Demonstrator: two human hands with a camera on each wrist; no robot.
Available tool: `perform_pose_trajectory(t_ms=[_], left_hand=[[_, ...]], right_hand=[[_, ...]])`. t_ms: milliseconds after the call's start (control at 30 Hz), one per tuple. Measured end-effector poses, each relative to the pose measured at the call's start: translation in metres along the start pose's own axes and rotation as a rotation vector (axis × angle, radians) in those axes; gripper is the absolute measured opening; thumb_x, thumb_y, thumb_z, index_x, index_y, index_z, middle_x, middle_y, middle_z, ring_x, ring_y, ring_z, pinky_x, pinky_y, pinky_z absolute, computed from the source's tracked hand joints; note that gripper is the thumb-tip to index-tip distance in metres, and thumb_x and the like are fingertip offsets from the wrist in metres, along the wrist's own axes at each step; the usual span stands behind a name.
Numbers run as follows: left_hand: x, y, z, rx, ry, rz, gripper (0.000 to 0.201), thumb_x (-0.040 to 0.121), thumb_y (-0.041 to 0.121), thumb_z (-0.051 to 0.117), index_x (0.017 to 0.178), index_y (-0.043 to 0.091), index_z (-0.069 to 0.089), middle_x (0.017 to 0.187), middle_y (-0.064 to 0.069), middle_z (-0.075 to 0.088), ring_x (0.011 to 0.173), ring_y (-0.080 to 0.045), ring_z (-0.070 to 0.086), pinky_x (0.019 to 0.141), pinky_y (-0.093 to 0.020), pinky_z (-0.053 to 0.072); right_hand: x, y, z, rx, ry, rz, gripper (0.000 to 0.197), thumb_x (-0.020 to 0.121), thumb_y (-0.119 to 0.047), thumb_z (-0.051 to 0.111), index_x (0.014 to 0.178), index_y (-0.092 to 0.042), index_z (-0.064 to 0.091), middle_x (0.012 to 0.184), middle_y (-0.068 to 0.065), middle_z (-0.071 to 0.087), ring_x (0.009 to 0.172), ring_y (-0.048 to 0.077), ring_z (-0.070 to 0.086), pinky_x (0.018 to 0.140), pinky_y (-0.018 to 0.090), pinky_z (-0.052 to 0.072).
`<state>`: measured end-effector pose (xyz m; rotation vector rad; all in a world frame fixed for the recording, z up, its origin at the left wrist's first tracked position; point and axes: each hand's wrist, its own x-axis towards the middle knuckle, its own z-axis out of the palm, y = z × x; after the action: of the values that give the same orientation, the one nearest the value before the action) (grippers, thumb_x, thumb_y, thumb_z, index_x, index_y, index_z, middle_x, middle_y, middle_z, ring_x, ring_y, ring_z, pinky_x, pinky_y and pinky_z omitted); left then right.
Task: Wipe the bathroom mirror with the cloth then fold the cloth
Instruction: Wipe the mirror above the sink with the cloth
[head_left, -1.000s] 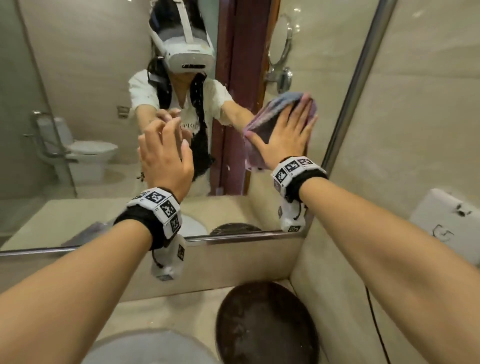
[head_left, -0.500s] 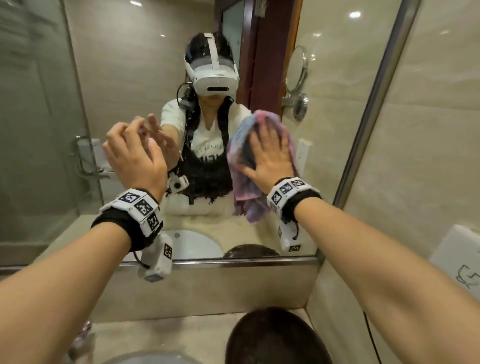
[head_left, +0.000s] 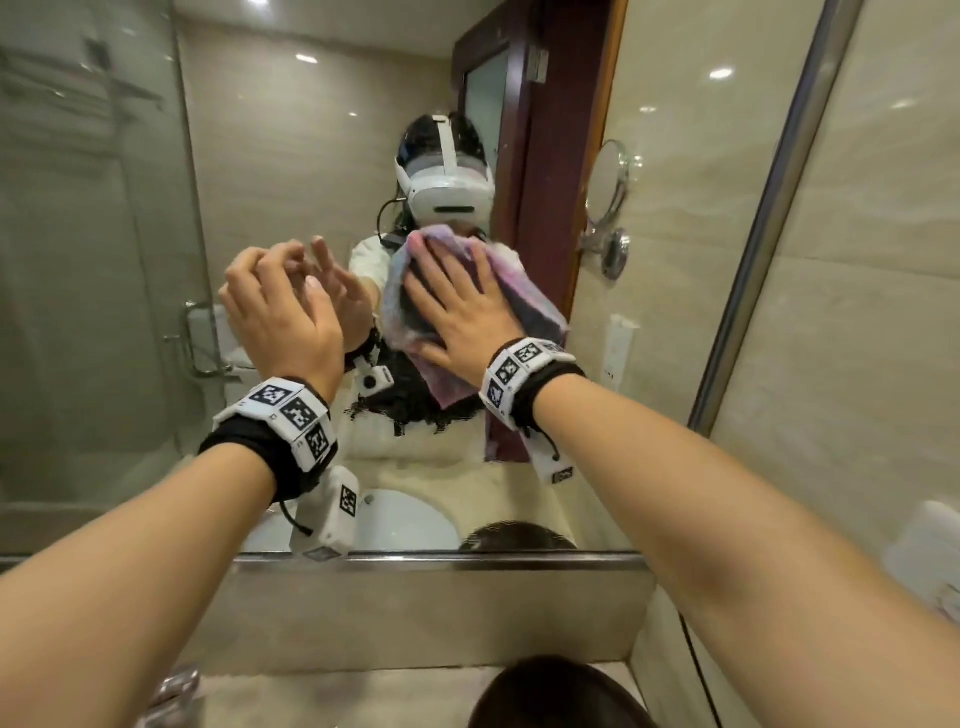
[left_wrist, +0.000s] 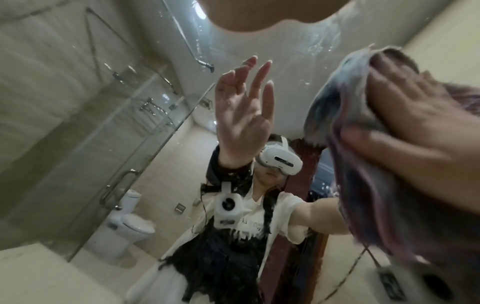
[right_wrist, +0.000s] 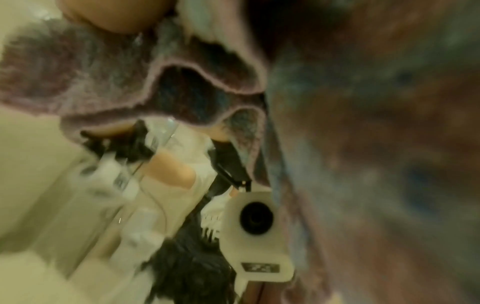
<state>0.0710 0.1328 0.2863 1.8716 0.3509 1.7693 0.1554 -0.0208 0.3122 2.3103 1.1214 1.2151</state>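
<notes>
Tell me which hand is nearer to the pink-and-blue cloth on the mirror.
Right. The right hand presses flat on the pink-and-blue cloth; the left hand is raised beside it, apart, holding nothing.

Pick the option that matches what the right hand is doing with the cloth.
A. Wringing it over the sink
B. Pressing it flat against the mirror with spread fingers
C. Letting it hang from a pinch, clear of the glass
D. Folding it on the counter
B: in the head view the right hand lies open with spread fingers on the cloth, pressing it against the mirror; the left hand holds nothing.
</notes>
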Motion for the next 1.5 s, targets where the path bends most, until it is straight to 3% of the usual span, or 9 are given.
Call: perform_pose_trajectory(t_ms=[100, 300, 400, 733, 800, 933, 1133, 1300, 1500], left_hand=[[-0.002, -0.003, 0.000, 0.020, -0.011, -0.003, 0.036, 0.085, 0.019, 0.047, 0.118, 0.008, 0.054, 0.126, -0.017, 0.046, 0.113, -0.035, 0.042, 0.098, -0.036, 0.031], [0.021, 0.017, 0.007, -0.013, -0.017, 0.055, 0.035, 0.086, 0.020, 0.046, 0.118, 0.010, 0.053, 0.126, -0.016, 0.045, 0.113, -0.034, 0.041, 0.097, -0.037, 0.033], [0.035, 0.038, 0.018, -0.025, -0.009, 0.090, 0.034, 0.086, 0.020, 0.048, 0.118, 0.010, 0.053, 0.126, -0.016, 0.046, 0.114, -0.033, 0.042, 0.098, -0.035, 0.031], [0.062, 0.113, 0.043, -0.112, 0.051, 0.137, 0.037, 0.086, 0.023, 0.044, 0.120, 0.011, 0.054, 0.127, -0.013, 0.048, 0.115, -0.029, 0.043, 0.096, -0.026, 0.029], [0.057, 0.118, 0.044, -0.125, 0.061, 0.123, 0.037, 0.086, 0.024, 0.043, 0.120, 0.011, 0.054, 0.127, -0.012, 0.048, 0.114, -0.028, 0.043, 0.096, -0.025, 0.029], [0.041, 0.119, 0.047, -0.106, 0.032, 0.117, 0.037, 0.087, 0.023, 0.044, 0.120, 0.011, 0.054, 0.127, -0.013, 0.048, 0.114, -0.029, 0.043, 0.094, -0.028, 0.031], [0.062, 0.118, 0.033, -0.119, 0.103, 0.065, 0.035, 0.087, 0.021, 0.045, 0.119, 0.011, 0.054, 0.126, -0.012, 0.048, 0.115, -0.028, 0.043, 0.095, -0.026, 0.029], [0.095, 0.131, 0.021, -0.108, 0.188, 0.094, 0.037, 0.084, 0.022, 0.045, 0.118, 0.010, 0.055, 0.122, -0.012, 0.051, 0.112, -0.027, 0.046, 0.092, -0.025, 0.030], [0.107, 0.150, 0.023, -0.185, 0.199, 0.095, 0.036, 0.084, 0.021, 0.047, 0.117, 0.010, 0.055, 0.123, -0.012, 0.051, 0.110, -0.028, 0.047, 0.090, -0.027, 0.032]], right_hand=[[-0.012, 0.005, 0.008, 0.014, -0.095, -0.218, 0.071, 0.084, -0.055, 0.042, 0.136, -0.007, 0.046, 0.143, 0.021, 0.042, 0.133, 0.041, 0.037, 0.114, 0.045, -0.013], [0.031, 0.064, -0.046, -0.038, 0.070, 0.090, 0.082, 0.087, -0.063, 0.036, 0.150, -0.020, 0.008, 0.158, 0.013, -0.001, 0.146, 0.031, -0.002, 0.112, 0.047, -0.014], [0.060, 0.083, -0.076, -0.044, 0.106, 0.167, 0.083, 0.087, -0.066, 0.033, 0.150, -0.021, 0.004, 0.158, 0.012, -0.004, 0.146, 0.030, -0.005, 0.114, 0.048, -0.011], [-0.036, 0.166, -0.035, 0.155, 0.298, 1.081, 0.090, 0.085, -0.069, 0.014, 0.150, -0.009, 0.003, 0.158, 0.015, 0.000, 0.146, 0.030, 0.001, 0.117, 0.053, 0.009], [-0.066, 0.137, -0.015, 0.137, 0.185, 1.000, 0.089, 0.084, -0.067, 0.009, 0.149, -0.007, -0.002, 0.157, 0.019, 0.000, 0.145, 0.034, 0.002, 0.116, 0.056, 0.005], [-0.078, 0.072, 0.012, 0.022, -0.046, 0.446, 0.083, 0.087, -0.063, 0.033, 0.149, -0.016, 0.002, 0.157, 0.017, -0.003, 0.142, 0.032, -0.007, 0.109, 0.049, -0.022], [0.027, 0.091, -0.063, -0.072, -0.035, 0.179, 0.086, 0.086, -0.067, 0.032, 0.150, -0.022, -0.003, 0.157, 0.007, -0.015, 0.145, 0.028, -0.011, 0.112, 0.055, -0.011], [0.086, 0.135, -0.123, -0.104, 0.001, 0.280, 0.086, 0.085, -0.071, 0.029, 0.149, -0.026, -0.004, 0.157, 0.006, -0.018, 0.145, 0.025, -0.013, 0.110, 0.066, -0.004], [0.061, 0.203, -0.136, 0.157, 0.151, 0.776, 0.090, 0.086, -0.069, 0.032, 0.150, -0.016, -0.005, 0.156, 0.014, -0.015, 0.145, 0.031, -0.013, 0.115, 0.053, -0.003]])
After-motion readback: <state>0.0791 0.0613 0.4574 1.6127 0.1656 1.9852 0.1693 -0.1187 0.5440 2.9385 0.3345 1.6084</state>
